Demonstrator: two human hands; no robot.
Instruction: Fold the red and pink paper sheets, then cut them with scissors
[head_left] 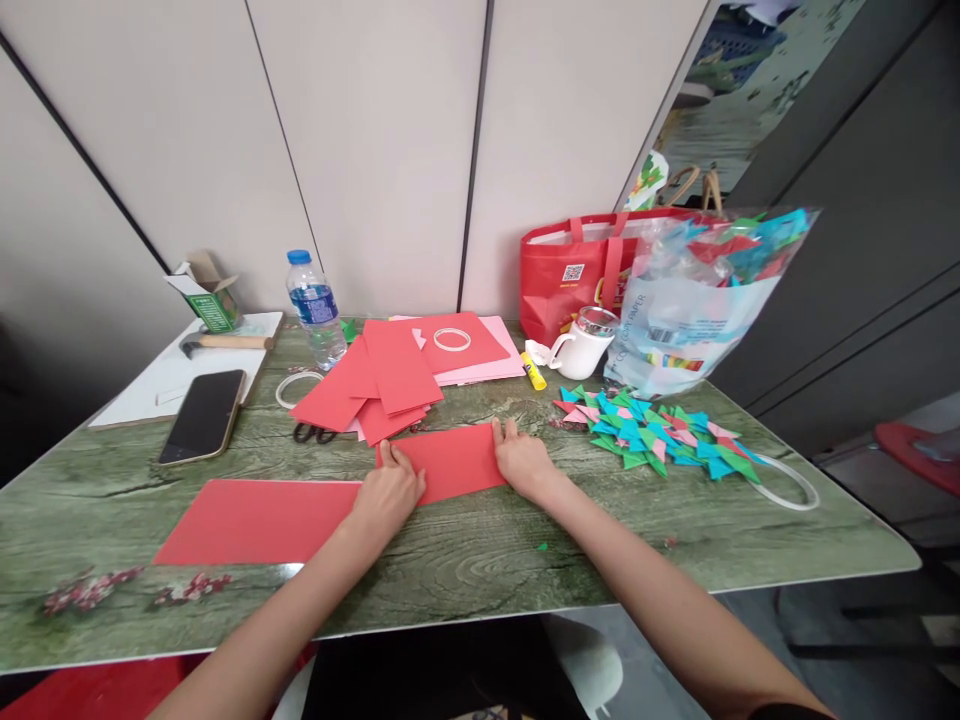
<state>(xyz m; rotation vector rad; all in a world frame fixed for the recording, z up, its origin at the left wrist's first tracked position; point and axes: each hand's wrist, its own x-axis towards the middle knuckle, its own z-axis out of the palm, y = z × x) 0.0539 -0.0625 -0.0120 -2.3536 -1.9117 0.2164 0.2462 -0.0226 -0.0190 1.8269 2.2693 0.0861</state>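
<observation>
A folded red paper sheet (454,460) lies flat on the green wood-patterned table (465,560). My left hand (390,492) presses down on its left end with the fingers stretched flat. My right hand (521,462) lies on its right end, fingers extended along the edge. A longer red paper strip (255,520) lies to the left, partly under my left wrist.
Behind are a stack of red and pink sheets (397,375), scissors (315,433), tape rings (452,339), a water bottle (315,308), a phone (204,415), a glue stick (533,372), a white mug (585,343), a red bag (577,270), and several folded coloured triangles (652,435).
</observation>
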